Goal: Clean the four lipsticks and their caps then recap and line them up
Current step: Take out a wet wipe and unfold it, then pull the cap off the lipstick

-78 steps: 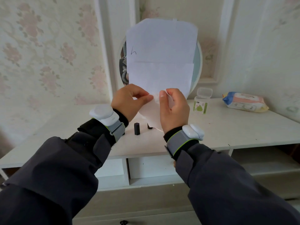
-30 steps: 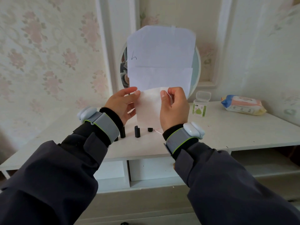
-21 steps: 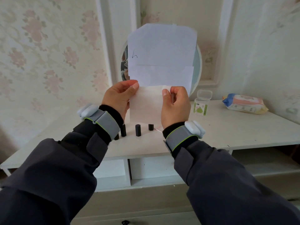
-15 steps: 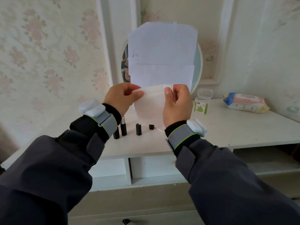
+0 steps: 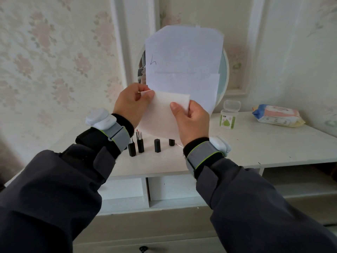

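I hold a white wipe (image 5: 162,115) up in front of me, spread between both hands. My left hand (image 5: 132,105) pinches its upper left corner and my right hand (image 5: 191,121) pinches its right edge. Below the wipe, on the white dresser top (image 5: 255,143), stand black lipstick parts: an uncapped lipstick (image 5: 139,141) with a pink tip, another black tube (image 5: 131,147) beside it partly behind my left wrist, a black cap (image 5: 157,145), and a short black piece (image 5: 171,142) half hidden by the wipe.
A round mirror (image 5: 223,73) covered with white paper stands at the back of the dresser. A small open green-labelled container (image 5: 228,117) and a pack of wet wipes (image 5: 277,115) lie to the right. Open shelves sit under the top.
Both hands have unfolded the wipe, moving apart until it is spread flat. My left wrist has shifted left, so more of the lipstick tubes show.
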Demonstrator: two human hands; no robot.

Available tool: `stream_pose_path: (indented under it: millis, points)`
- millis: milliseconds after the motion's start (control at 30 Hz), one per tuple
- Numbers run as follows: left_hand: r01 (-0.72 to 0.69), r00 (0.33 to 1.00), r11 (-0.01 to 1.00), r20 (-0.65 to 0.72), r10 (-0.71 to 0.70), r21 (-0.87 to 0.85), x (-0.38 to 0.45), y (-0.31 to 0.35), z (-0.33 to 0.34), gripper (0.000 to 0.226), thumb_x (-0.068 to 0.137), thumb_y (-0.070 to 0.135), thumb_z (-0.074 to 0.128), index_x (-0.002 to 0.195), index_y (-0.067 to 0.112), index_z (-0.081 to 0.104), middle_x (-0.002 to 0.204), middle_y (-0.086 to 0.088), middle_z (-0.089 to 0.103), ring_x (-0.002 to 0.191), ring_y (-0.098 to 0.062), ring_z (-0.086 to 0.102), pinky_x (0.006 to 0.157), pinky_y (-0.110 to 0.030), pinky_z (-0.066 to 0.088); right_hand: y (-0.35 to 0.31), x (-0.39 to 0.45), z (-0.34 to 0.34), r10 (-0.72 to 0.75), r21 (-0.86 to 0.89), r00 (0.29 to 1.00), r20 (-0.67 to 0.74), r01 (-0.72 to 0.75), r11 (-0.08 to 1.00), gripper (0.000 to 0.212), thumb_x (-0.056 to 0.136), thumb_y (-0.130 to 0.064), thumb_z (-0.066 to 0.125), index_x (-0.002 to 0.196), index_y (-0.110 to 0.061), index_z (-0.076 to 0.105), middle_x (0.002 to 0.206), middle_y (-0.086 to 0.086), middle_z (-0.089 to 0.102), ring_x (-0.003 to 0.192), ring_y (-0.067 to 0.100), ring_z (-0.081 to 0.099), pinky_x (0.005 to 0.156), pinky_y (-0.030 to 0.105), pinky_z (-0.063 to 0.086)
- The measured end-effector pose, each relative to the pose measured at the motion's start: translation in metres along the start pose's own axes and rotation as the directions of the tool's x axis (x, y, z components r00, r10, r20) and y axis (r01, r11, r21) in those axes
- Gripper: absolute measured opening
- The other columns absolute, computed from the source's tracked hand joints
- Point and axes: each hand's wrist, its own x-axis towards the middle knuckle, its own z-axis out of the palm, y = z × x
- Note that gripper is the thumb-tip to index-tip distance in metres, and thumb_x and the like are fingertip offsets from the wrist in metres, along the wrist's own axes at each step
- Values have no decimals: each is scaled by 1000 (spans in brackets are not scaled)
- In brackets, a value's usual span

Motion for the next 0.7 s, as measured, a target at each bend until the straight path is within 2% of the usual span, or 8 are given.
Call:
stream_pose_path:
  millis: [67,167,300,333,467,600,700]
  points:
    - [10,1000,1000,-6,-10,12,-2,-2,-4,8,93,28,60,88,21,62,74,9,63,58,2,54,58,-14,45,0,-2,2,-64,-12,998,-2,64,998,38,88,-32,65,77,2,51,68,18,51,62,20,43,62,42,48]
    - [68,997,998,-26,-69,-12,-7,-10,-12,7,93,27,60,88,23,62,74,3,69,66,-12,62,67,-33,57,-4,-3,5,-96,-30,995,-26,95,995,39,91,-27,62,75,4,43,65,8,40,61,18,35,57,38,39]
    - [117,986,993,-113,-119,-18,-17,-22,-23,8,96,21,53,99,16,59,74,4,70,61,-3,64,56,-18,50,-4,-1,8,-1,30,996,-89,4,1000,35,91,-23,62,66,-11,41,60,-3,42,58,15,38,58,33,39]
    - [126,983,992,-130,-126,-9,-20,-27,-24,10,96,21,53,101,15,59,77,4,70,63,-3,65,57,-18,50,-3,-1,8,7,30,995,-98,-4,1000,35,91,-23,62,65,-14,40,59,-4,42,57,16,38,58,33,38]
    - [136,976,988,-182,-122,68,-35,-51,-31,7,92,24,58,99,23,59,87,3,68,81,-15,65,75,-33,54,-2,-3,14,4,21,990,-142,-1,1000,45,89,-22,62,58,-20,29,53,-9,32,55,16,30,56,31,31]
    - [102,980,984,-187,-74,146,-54,-64,-33,18,89,19,61,106,21,57,93,7,63,83,-3,58,75,-19,45,-2,-6,15,-32,-7,987,-160,32,999,46,91,-21,60,58,-23,29,52,-10,31,52,14,29,55,29,30]
    - [130,981,978,-168,-102,163,-63,-72,-32,26,86,14,64,110,19,54,101,4,62,87,-12,60,78,-27,48,-3,-8,15,-49,-16,985,-164,47,999,42,92,-23,59,60,-22,32,54,-9,35,52,13,32,54,28,32]
